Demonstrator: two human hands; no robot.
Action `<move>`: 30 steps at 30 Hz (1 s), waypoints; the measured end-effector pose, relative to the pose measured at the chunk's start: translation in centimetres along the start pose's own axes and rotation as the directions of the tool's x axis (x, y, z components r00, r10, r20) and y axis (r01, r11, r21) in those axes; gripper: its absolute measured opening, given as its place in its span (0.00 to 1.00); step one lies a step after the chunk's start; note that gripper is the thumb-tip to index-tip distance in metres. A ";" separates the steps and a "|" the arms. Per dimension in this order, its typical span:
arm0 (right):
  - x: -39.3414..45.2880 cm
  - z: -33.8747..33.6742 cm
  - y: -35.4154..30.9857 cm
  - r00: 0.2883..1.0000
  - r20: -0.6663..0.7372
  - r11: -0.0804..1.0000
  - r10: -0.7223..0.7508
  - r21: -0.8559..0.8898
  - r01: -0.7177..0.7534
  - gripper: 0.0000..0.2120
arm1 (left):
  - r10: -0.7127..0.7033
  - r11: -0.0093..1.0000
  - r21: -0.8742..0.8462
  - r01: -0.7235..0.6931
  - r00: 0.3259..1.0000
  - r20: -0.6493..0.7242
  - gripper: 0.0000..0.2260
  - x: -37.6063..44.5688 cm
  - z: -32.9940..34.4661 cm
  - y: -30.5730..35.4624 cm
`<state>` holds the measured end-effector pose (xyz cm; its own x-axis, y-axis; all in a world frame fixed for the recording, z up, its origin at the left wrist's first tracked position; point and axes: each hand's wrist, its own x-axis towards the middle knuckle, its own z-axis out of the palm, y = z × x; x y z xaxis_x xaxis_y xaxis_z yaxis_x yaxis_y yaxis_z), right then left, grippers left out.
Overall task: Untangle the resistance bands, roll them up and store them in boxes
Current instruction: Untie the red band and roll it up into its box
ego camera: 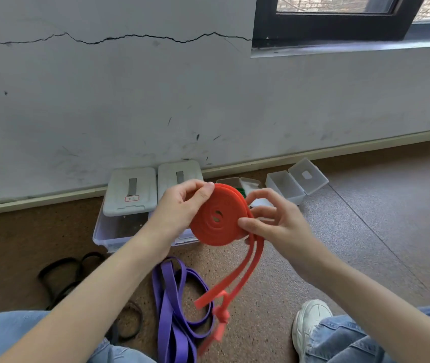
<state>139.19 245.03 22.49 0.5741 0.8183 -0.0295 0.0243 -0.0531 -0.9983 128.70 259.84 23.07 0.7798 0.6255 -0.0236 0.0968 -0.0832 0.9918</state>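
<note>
An orange resistance band [218,214] is wound into a flat coil held up in front of me. My left hand [182,203] pinches the coil's upper left edge. My right hand [269,218] grips its right edge with thumb in front. Two loose orange tails hang down from the coil to a knotted end [221,314] above the floor. A purple band [174,305] lies in loose folds on the floor below. A tangled black band [62,276] lies to the left.
A clear plastic box [115,229] with two white lids resting on it stands against the wall. Small open white boxes [286,189] sit to the right, one holding something green. My knees in jeans and a white shoe [310,326] frame the brown floor.
</note>
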 end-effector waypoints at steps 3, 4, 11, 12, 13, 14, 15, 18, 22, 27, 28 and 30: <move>0.2 -0.3 -0.6 0.998 0.043 0.998 -0.035 -0.047 0.037 0.11 | -0.062 0.998 0.008 0.061 0.993 0.104 0.17 -0.2 -0.2 0.2; 0.3 -0.2 -0.7 0.997 0.066 0.996 -0.048 -0.071 0.053 0.11 | -0.076 0.997 -0.008 0.077 0.993 0.093 0.19 -0.3 -0.2 0.1; 0.1 0.2 -0.5 0.996 0.074 0.999 -0.040 0.029 0.038 0.14 | 0.024 0.993 -0.117 -0.035 0.995 -0.092 0.11 -0.3 0.4 0.2; 0.0 0.3 -0.4 0.997 0.066 0.998 -0.039 0.054 0.035 0.15 | 0.026 0.988 -0.147 -0.042 0.994 -0.108 0.11 -0.3 0.6 0.3; 0.0 0.4 -0.3 0.998 0.058 0.997 -0.037 0.067 0.033 0.16 | 0.021 0.983 -0.178 -0.042 0.993 -0.118 0.11 -0.4 0.8 0.3; 0.0 0.5 -0.2 0.998 0.054 0.997 -0.033 0.068 0.029 0.17 | 0.015 0.980 -0.197 -0.037 0.993 -0.115 0.11 -0.4 0.9 0.3; 0.0 0.5 -0.1 0.998 0.055 0.998 -0.028 0.057 0.025 0.16 | 0.009 0.980 -0.196 -0.028 0.995 -0.099 0.11 -0.3 0.8 0.3; 0.0 0.1 0.1 0.998 0.053 0.998 -0.028 -0.062 0.031 0.09 | -0.023 0.995 -0.100 0.029 0.998 0.059 0.10 -0.1 -0.3 0.5; 0.2 -0.4 -0.3 0.993 0.056 0.972 -0.107 -0.206 0.116 0.05 | -0.070 0.997 0.051 0.057 0.938 0.338 0.12 -0.5 -0.6 0.2; 0.4 -0.4 -0.8 0.992 0.050 0.985 -0.115 -0.124 0.121 0.08 | -0.003 1.000 -0.005 0.004 0.987 0.158 0.10 -0.4 0.3 0.2; 0.4 -0.5 -0.9 0.994 0.056 0.988 -0.098 -0.118 0.104 0.09 | -0.008 0.999 -0.038 0.012 0.994 0.113 0.09 -0.2 0.3 0.3; 0.4 -0.5 -1.0 0.996 0.054 0.991 -0.073 -0.108 0.079 0.10 | -0.022 0.994 -0.101 0.027 0.999 0.048 0.07 -0.2 0.1 0.5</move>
<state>139.78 245.13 23.48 0.5256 0.8498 0.0409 0.1576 -0.0499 -0.9862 128.69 259.63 23.54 0.8064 0.5892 -0.0514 0.0543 0.0128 0.9984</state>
